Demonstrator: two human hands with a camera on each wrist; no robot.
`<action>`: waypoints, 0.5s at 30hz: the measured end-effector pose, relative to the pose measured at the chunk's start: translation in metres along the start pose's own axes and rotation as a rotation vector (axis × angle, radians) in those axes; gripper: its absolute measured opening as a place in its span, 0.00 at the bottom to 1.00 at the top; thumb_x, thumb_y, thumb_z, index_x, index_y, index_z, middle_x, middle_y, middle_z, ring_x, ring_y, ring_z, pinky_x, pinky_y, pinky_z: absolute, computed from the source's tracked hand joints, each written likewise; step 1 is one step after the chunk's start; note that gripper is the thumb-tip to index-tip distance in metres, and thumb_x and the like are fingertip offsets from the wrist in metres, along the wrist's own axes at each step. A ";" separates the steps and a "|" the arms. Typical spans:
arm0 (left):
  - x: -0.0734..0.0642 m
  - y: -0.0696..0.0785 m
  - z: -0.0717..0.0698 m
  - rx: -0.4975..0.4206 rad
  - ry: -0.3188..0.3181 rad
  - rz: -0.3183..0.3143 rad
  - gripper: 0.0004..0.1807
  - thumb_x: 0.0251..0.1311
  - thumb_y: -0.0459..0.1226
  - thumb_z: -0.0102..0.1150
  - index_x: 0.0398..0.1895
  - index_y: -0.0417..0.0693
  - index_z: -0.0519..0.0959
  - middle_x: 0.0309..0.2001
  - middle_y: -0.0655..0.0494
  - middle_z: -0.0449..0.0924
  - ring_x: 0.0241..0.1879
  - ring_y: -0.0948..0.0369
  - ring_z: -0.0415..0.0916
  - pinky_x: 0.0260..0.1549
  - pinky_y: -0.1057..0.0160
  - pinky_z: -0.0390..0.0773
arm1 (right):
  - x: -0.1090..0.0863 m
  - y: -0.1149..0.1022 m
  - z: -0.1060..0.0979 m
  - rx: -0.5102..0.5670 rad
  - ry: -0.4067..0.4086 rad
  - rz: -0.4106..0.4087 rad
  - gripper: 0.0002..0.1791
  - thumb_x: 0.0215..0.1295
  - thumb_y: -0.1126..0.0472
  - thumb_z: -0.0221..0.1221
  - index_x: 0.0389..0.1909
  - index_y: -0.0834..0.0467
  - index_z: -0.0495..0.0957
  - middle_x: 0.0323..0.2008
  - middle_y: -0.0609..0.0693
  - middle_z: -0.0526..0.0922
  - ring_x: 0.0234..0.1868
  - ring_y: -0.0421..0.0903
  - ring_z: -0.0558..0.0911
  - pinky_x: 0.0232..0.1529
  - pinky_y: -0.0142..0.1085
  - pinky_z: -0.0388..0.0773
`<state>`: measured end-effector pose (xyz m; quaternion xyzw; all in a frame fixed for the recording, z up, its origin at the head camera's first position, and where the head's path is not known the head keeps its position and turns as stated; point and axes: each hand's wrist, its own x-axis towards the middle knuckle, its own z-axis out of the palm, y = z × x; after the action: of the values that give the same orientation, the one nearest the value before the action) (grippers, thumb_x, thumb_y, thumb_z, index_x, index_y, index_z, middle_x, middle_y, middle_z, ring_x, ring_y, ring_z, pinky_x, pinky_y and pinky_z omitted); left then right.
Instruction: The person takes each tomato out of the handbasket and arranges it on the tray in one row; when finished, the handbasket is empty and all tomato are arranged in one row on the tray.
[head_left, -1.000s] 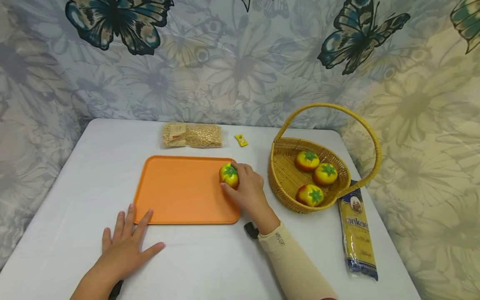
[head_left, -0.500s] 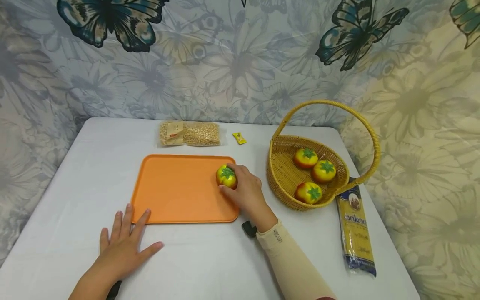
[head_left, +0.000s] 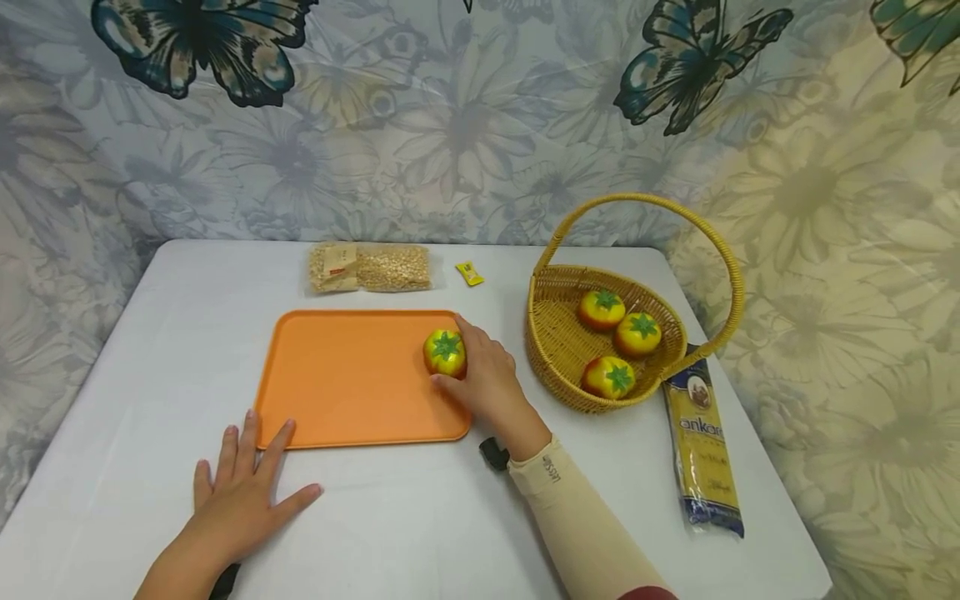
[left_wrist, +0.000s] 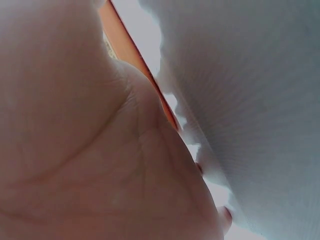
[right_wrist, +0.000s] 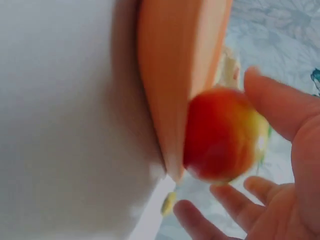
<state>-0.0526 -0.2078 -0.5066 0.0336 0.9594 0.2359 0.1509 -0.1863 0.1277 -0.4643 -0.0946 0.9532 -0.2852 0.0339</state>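
Fruit (head_left: 445,353) sits on tray (head_left: 345,375), near its right edge, green top up. My right hand (head_left: 489,375) is half-spread around its right side, thumb and fingers loose, no firm hold; fingertip contact I can't fully tell. I'd move thumb and fingers evenly, low and level, so fruit doesn't roll. Left hand (head_left: 236,504) lies spread at tray's near-left corner, gripping nothing; light pressure should steady tray. Beyond right hand, basket (head_left: 558,329) with three more fruits (head_left: 608,377) stands on counter (head_left: 390,517).

“ankar” on the long yellow-and-blue packet (head_left: 703,450)
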 end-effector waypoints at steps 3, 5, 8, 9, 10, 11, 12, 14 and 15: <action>0.001 -0.002 0.002 -0.010 0.006 0.006 0.62 0.63 0.74 0.56 0.87 0.51 0.44 0.82 0.36 0.11 0.78 0.29 0.13 0.61 0.19 0.16 | -0.003 -0.001 -0.009 0.002 0.028 0.006 0.60 0.60 0.42 0.77 0.85 0.51 0.53 0.78 0.53 0.65 0.72 0.61 0.68 0.71 0.60 0.62; 0.001 -0.003 0.003 -0.013 0.006 0.007 0.62 0.63 0.75 0.55 0.88 0.51 0.44 0.82 0.36 0.11 0.78 0.29 0.13 0.61 0.18 0.16 | -0.008 -0.001 -0.020 -0.011 0.062 0.015 0.60 0.59 0.41 0.78 0.85 0.51 0.54 0.79 0.53 0.65 0.74 0.60 0.66 0.73 0.59 0.60; 0.001 -0.005 0.005 -0.012 0.006 0.008 0.62 0.63 0.75 0.55 0.88 0.52 0.43 0.82 0.36 0.11 0.78 0.28 0.14 0.60 0.18 0.16 | -0.020 0.004 -0.042 -0.028 0.131 0.032 0.57 0.60 0.42 0.78 0.83 0.54 0.57 0.79 0.55 0.65 0.77 0.60 0.64 0.77 0.57 0.56; 0.001 -0.005 0.005 -0.010 0.006 0.009 0.62 0.63 0.75 0.55 0.88 0.52 0.43 0.82 0.36 0.11 0.78 0.27 0.14 0.60 0.18 0.16 | -0.024 0.007 -0.051 -0.034 0.158 0.044 0.56 0.61 0.43 0.77 0.83 0.55 0.58 0.78 0.57 0.66 0.77 0.60 0.64 0.77 0.57 0.56; 0.001 -0.006 0.006 -0.008 0.007 0.010 0.62 0.63 0.75 0.55 0.88 0.52 0.44 0.82 0.35 0.11 0.78 0.27 0.14 0.60 0.18 0.16 | -0.028 0.011 -0.061 -0.036 0.183 0.056 0.55 0.62 0.44 0.77 0.82 0.56 0.59 0.78 0.58 0.66 0.77 0.61 0.64 0.77 0.57 0.56; 0.001 -0.006 0.006 -0.007 0.009 0.011 0.62 0.63 0.75 0.55 0.88 0.51 0.44 0.82 0.35 0.11 0.78 0.27 0.14 0.60 0.18 0.17 | -0.032 0.016 -0.070 -0.034 0.210 0.070 0.53 0.62 0.45 0.77 0.82 0.57 0.60 0.78 0.59 0.66 0.77 0.62 0.64 0.77 0.57 0.56; 0.001 -0.006 0.007 -0.004 0.012 0.013 0.62 0.63 0.75 0.55 0.87 0.51 0.44 0.82 0.35 0.12 0.78 0.27 0.14 0.60 0.18 0.17 | -0.036 0.021 -0.080 -0.034 0.231 0.092 0.52 0.63 0.46 0.76 0.82 0.57 0.60 0.78 0.60 0.66 0.77 0.64 0.63 0.77 0.59 0.56; 0.002 -0.007 0.006 0.000 0.016 0.014 0.62 0.63 0.75 0.55 0.87 0.50 0.45 0.82 0.35 0.12 0.78 0.27 0.14 0.60 0.18 0.17 | -0.043 0.034 -0.101 -0.045 0.261 0.137 0.51 0.65 0.47 0.74 0.82 0.58 0.60 0.77 0.63 0.66 0.76 0.67 0.63 0.75 0.62 0.57; 0.002 -0.007 0.006 0.000 0.016 0.013 0.62 0.63 0.75 0.55 0.87 0.50 0.45 0.82 0.35 0.12 0.78 0.27 0.14 0.60 0.18 0.17 | -0.046 0.042 -0.110 -0.049 0.260 0.169 0.50 0.66 0.46 0.73 0.82 0.59 0.60 0.77 0.65 0.65 0.76 0.69 0.62 0.74 0.65 0.56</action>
<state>-0.0524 -0.2108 -0.5153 0.0381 0.9604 0.2370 0.1415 -0.1612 0.2307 -0.3946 0.0231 0.9608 -0.2676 -0.0681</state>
